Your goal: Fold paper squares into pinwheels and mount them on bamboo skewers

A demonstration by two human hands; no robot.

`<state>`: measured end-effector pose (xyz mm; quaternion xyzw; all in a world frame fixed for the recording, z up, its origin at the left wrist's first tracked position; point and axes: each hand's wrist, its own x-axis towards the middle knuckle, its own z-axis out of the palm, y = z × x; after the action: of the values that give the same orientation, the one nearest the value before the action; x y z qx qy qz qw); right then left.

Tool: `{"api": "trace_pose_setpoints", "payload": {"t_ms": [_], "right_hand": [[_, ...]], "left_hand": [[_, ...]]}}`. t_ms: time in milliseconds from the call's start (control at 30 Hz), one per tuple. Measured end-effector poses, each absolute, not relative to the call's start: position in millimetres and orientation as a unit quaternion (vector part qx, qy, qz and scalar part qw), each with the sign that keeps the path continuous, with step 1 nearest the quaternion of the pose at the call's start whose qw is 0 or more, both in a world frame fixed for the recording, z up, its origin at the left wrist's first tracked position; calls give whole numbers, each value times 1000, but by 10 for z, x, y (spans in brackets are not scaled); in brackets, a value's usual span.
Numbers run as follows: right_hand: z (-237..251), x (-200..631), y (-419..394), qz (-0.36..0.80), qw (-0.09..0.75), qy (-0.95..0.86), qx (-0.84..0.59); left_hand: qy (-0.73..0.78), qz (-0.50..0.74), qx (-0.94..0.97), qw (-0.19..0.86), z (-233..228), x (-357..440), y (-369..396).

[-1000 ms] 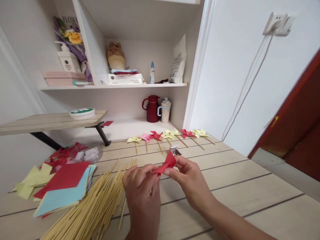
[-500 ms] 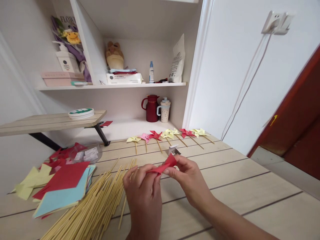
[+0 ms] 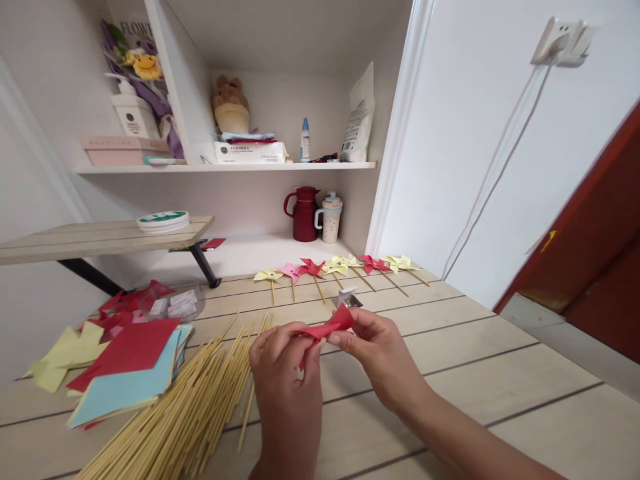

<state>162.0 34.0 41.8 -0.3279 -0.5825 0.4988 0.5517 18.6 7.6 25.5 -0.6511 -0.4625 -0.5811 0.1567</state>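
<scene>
Both my hands grip a piece of red paper (image 3: 331, 325), folded and raised above the table. My left hand (image 3: 290, 367) has its fingers wrapped round the left part, so much of that side is hidden. With thumb and fingertips, my right hand (image 3: 377, 350) pinches the right end, where a corner sticks up. Just behind the paper stands a small open box (image 3: 349, 297) with shiny metal bits in it. To the left of my left hand lies a heap of thin wooden sticks (image 3: 185, 400). Finished paper pinwheels on sticks, among them a red pinwheel (image 3: 312, 268), line the table's back.
At the left lie stacked coloured sheets (image 3: 127, 393), a yellow paper cutout (image 3: 67, 357) and a clear tub of small boxes (image 3: 181, 305). A raised wooden stand (image 3: 90, 239) is behind them. A dark red jug (image 3: 305, 213) and a cup (image 3: 330, 220) stand under the shelf.
The red paper has been turned slightly in my fingers, and a bit of it now shows below my left fingers. Both hands stay in nearly the same place; the view has shifted slightly.
</scene>
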Motion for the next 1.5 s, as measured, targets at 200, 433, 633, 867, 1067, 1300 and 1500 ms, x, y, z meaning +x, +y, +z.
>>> {"api": "trace_pose_setpoints", "payload": {"t_ms": [200,433,633,867,1067,1300,1500], "right_hand": [[425,1608,341,494,552,-591,-320],[426,1615,336,462,550,-613,-330],[381,1600,381,465,564,-593,-339],[382,1588,397,526,556,-567,-305],[367,1588,392,539,547,-564,-304],[395,1626,367,452,551,-619,-331],[425,1669,308,248,630,-682,-275]], "left_hand": [[-429,-580,-654,228,243,180,87],[-426,-567,-667,230,246,179,78],[-467,-588,-642,152,222,210,78],[-527,-591,-610,30,211,232,82],[-535,-600,-595,-2,248,227,81],[-466,-587,-646,143,255,182,73],[-375,-563,-683,276,385,130,-29]]}}
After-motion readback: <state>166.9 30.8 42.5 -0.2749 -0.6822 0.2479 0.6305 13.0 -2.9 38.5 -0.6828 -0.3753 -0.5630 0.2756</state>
